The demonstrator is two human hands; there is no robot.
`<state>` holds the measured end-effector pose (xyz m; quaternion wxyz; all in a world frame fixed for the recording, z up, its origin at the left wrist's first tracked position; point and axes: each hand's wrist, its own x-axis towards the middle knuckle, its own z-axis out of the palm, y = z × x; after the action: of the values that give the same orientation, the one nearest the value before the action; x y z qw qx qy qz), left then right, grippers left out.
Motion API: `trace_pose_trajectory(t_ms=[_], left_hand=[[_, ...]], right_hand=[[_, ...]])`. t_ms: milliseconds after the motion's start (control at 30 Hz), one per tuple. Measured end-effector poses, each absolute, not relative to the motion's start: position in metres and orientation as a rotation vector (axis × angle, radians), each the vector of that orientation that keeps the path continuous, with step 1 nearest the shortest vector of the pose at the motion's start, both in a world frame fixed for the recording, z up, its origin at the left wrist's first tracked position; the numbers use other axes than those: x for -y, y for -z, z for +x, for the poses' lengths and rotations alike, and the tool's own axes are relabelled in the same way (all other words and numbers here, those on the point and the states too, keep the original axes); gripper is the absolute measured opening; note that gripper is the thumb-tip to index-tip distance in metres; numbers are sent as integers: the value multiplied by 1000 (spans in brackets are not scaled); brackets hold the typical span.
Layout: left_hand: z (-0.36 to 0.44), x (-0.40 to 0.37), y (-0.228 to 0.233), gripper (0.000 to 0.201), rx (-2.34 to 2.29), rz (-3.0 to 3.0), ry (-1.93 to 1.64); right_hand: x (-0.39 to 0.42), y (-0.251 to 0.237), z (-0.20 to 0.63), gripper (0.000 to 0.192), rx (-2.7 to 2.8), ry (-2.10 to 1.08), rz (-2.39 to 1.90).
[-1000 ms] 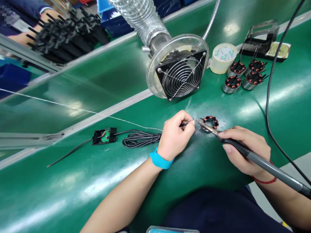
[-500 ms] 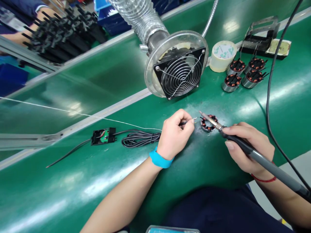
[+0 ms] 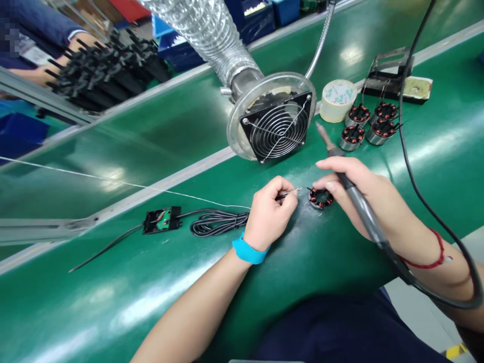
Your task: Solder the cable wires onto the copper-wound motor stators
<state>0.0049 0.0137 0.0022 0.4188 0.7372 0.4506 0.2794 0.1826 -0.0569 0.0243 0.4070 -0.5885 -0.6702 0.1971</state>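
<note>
My left hand, with a blue wristband, pinches the end of a black cable whose bare wire tips poke out past the fingertips. Just right of them sits a small motor stator with copper windings, one of its leads reaching toward those tips. My right hand is wrapped around a soldering iron, its tip pointing up and away from the stator. The thumb and fingertips of that hand are beside the stator's right edge; whether they touch it I cannot tell. A small open black box with a green circuit board joins the cable.
A fume extractor fan hangs over the green bench. Several stators, a tape roll and an iron stand are at the back right. A thin solder strand crosses from the left. Black parts lie near another person's arm.
My right hand has swung the soldering iron's tip up and away from the stator, bringing its fingertips in beside the stator. My left hand keeps its pinch. The view has shifted slightly.
</note>
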Motion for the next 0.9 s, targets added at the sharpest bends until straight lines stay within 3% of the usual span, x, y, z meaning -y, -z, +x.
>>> trace_pose_trajectory(t_ms=[200, 533, 900], left_hand=[[5, -14, 0, 11, -1123, 1843, -705], [3, -16, -2, 12, -1083, 1798, -674], [-5, -17, -9, 11, -973, 1568, -674]], right_hand=[[45, 1, 173, 44, 1771, -511, -1462], [39, 22, 173, 38, 1689, -595, -1447], [46, 20, 167, 47, 1666, -247, -1384]])
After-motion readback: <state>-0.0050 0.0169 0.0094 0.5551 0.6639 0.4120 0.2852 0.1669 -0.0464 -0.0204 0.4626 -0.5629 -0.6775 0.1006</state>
